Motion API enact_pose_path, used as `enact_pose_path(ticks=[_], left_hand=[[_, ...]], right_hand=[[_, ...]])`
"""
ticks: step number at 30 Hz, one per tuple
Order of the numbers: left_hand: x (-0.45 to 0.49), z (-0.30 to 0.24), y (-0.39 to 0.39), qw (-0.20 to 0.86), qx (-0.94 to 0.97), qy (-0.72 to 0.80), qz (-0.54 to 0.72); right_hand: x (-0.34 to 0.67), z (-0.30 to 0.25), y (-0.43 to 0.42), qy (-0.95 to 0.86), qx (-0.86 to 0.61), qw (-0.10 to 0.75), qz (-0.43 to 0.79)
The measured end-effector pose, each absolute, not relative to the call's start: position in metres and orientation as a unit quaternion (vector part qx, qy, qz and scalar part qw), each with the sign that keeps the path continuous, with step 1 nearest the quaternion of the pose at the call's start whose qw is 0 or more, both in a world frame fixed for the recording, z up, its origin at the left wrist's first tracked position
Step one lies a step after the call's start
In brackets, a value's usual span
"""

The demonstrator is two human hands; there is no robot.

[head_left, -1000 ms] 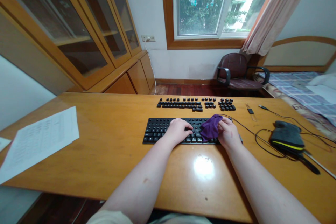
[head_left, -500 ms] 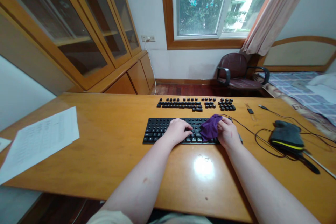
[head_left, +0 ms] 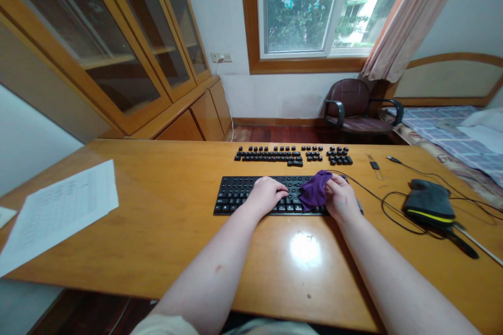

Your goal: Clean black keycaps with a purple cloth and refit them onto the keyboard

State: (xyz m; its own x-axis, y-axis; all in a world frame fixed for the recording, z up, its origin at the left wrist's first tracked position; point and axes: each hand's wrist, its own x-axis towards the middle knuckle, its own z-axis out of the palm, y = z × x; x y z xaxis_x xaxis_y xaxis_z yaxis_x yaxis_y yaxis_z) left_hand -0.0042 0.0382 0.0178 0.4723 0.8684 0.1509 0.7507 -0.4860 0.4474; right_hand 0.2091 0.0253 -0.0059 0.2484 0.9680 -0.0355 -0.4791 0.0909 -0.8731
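A black keyboard (head_left: 239,193) lies on the wooden desk (head_left: 157,220) in front of me. My left hand (head_left: 265,194) rests on its middle keys with the fingers curled down, holding it steady. My right hand (head_left: 341,199) is closed on a bunched purple cloth (head_left: 314,191), which presses on the right part of the keyboard. Behind the keyboard, several loose black keycaps (head_left: 293,154) are laid out in rows on the desk.
A printed sheet of paper (head_left: 58,209) lies at the desk's left. At the right are a grey and yellow pouch (head_left: 429,201), a looped black cable (head_left: 389,204) and a small black part (head_left: 374,165). A chair (head_left: 353,107) and a bed (head_left: 451,131) stand beyond the desk.
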Motion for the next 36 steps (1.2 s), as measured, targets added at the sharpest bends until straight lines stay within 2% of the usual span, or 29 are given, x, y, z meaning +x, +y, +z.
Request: enact_pose_path(ticks=[26, 36], left_hand=[[-0.003, 0.012, 0.039, 0.137, 0.856, 0.469, 0.168], [-0.001, 0.007, 0.041, 0.175, 0.808, 0.531, 0.183]], right_hand=[[0.209, -0.009, 0.026, -0.298, -0.4, 0.671, 0.549], [0.208, -0.009, 0.026, -0.299, -0.407, 0.67, 0.544]])
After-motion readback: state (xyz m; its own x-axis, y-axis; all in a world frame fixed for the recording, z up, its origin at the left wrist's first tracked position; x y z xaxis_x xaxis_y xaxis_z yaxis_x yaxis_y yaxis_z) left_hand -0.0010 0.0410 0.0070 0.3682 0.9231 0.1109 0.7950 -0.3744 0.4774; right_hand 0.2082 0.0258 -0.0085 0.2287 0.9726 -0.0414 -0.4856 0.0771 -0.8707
